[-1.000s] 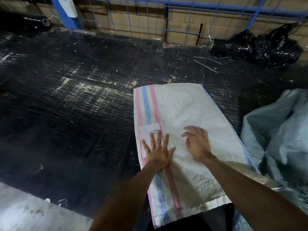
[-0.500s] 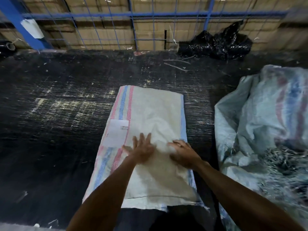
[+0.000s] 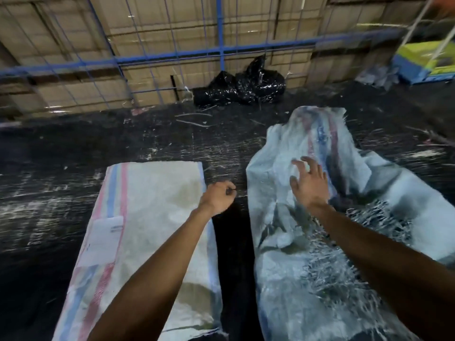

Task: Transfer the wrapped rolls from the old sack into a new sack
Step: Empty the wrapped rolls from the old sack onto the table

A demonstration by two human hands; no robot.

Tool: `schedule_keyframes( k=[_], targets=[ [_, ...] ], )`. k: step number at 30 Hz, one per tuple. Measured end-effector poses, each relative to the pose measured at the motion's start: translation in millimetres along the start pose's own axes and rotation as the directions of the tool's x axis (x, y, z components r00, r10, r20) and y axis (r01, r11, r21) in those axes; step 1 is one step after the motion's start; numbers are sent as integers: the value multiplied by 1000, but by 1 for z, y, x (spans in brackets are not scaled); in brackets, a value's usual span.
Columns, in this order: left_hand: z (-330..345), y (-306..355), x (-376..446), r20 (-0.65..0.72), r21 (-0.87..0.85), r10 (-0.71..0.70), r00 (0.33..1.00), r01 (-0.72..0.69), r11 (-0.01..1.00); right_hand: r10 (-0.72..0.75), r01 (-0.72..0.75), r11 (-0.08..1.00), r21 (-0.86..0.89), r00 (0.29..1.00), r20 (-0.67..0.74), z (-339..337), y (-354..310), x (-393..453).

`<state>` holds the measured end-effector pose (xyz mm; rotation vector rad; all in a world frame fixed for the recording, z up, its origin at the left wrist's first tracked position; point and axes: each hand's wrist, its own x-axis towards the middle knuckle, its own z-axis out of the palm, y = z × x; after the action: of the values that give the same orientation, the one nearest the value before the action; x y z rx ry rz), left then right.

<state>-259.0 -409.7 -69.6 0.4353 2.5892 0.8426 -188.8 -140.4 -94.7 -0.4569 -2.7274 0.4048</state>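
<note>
A flat new sack (image 3: 157, 217), white with pink and blue stripes and a paper label, lies on the dark floor at the left. To its right lies the old sack (image 3: 290, 279), grey, crumpled, bulging and frayed along its torn edge. My left hand (image 3: 218, 198) hovers over the new sack's right edge, curled into a fist with nothing visible in it. Over the upper part of the old sack is my right hand (image 3: 309, 187), fingers spread, holding nothing. No wrapped rolls are visible; whatever the old sack holds is hidden.
A crumpled black plastic bag (image 3: 241, 87) sits at the back against a blue wire fence (image 3: 172, 54) with stacked cardboard boxes behind. A yellow and blue box (image 3: 423, 62) stands at the far right. A dark strip of floor (image 3: 231, 242) separates the two sacks.
Both hands lifted off the new sack. The right hand moved right over the old sack and opened; the left hand curled shut at the new sack's right edge. The view turned right.
</note>
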Motion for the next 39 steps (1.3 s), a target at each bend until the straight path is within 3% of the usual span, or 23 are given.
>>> schedule_keyframes(
  k=[2, 5, 8, 10, 12, 15, 16, 18, 19, 20, 22, 24, 26, 28, 30, 31, 33, 34, 36, 37, 39],
  targets=[
    [21, 52, 16, 54, -165, 50, 997, -41, 985, 116, -115, 991, 62, 993, -6, -16, 33, 23],
    [51, 110, 41, 86, -300, 25, 996, 2, 954, 127, -132, 985, 113, 990, 54, -28, 67, 44],
    [70, 149, 83, 30, -350, -2, 1000, 13, 937, 204, -227, 973, 26, 914, 350, -32, 95, 55],
    [78, 169, 109, -21, -437, -35, 999, 22, 899, 135, -101, 991, -93, 827, 545, -32, 115, 52],
    [90, 186, 124, -29, -490, -70, 997, 47, 870, 54, -19, 998, -62, 770, 636, -41, 128, 42],
    [119, 199, 129, -5, -299, -4, 1000, 2, 954, -27, 53, 999, -10, 655, 755, -68, 153, 39],
    [130, 203, 125, -10, -275, 16, 1000, -18, 961, 20, 9, 999, -34, 661, 750, -76, 164, 46],
    [145, 210, 106, -17, -283, 67, 998, -69, 957, 213, -243, 970, -15, 817, 536, -85, 183, 66],
    [152, 214, 96, -12, -293, 107, 994, -106, 950, 325, -397, 908, 130, 866, 380, -88, 190, 77],
    [158, 219, 83, 18, -325, 154, 988, -140, 935, 426, -505, 788, 351, 860, 282, -93, 191, 87],
    [171, 231, 57, 146, -318, 227, 963, -171, 932, 440, -556, 568, 607, 828, 348, -95, 188, 98],
    [184, 248, 28, 303, -209, 286, 909, -229, 951, 375, -584, 504, 636, 811, 448, -89, 179, 98],
    [191, 255, 8, 426, -106, 299, 854, -282, 954, 330, -550, 495, 672, 835, 441, -99, 165, 81],
    [176, 261, -6, 490, -35, 219, 844, -232, 972, 321, -487, 332, 808, 864, 389, -114, 158, 64],
    [151, 260, -16, 363, -142, 178, 915, -134, 981, 291, -426, 146, 893, 881, 373, -133, 155, 46],
    [138, 262, -24, 180, -239, 169, 969, -124, 963, 242, -412, 103, 905, 893, 379, -143, 157, 35],
    [117, 273, -32, -217, -478, 60, 974, -160, 864, 105, -414, 167, 895, 910, 401, -163, 161, 7],
    [110, 282, -37, -291, -606, -25, 956, -164, 778, 36, -427, 239, 872, 901, 431, -171, 165, -9],
    [103, 301, -42, -192, -778, -120, 974, -77, 624, -91, -404, 441, 801, 868, 488, -179, 176, -38],
    [103, 309, -44, -122, -785, -144, 982, -7, 619, -170, -342, 561, 753, 843, 510, -182, 180, -49],
    [118, 318, -48, -65, -760, -194, 979, 78, 645, -268, -224, 782, 581, 721, 639, -186, 188, -71]
  ],
)
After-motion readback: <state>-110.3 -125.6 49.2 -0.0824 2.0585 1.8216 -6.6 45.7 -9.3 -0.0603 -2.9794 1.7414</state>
